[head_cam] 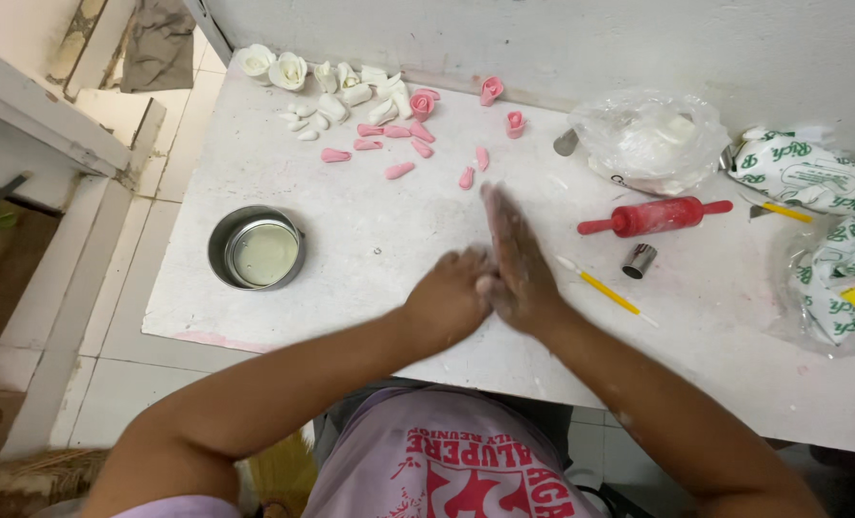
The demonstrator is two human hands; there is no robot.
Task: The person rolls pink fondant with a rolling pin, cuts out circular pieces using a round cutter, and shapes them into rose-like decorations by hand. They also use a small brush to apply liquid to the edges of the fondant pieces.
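My left hand (pixel 451 293) and my right hand (pixel 516 257) are pressed palm to palm above the white table (pixel 370 230), near its front edge. The right hand stands flat and upright with fingers straight, dusted with white powder. The left hand sits lower against its heel. Whatever lies between the palms is hidden. A yellow-handled tool (pixel 608 291) lies just right of the right wrist.
A round metal bowl (pixel 257 249) stands at the left. Pink pieces (pixel 399 171) and white flower-shaped pieces (pixel 288 70) lie along the far side. A red rolling pin (pixel 654 217), a small metal cutter (pixel 640 260), a clear plastic bag (pixel 650 139) and printed bags (pixel 802 168) are at the right.
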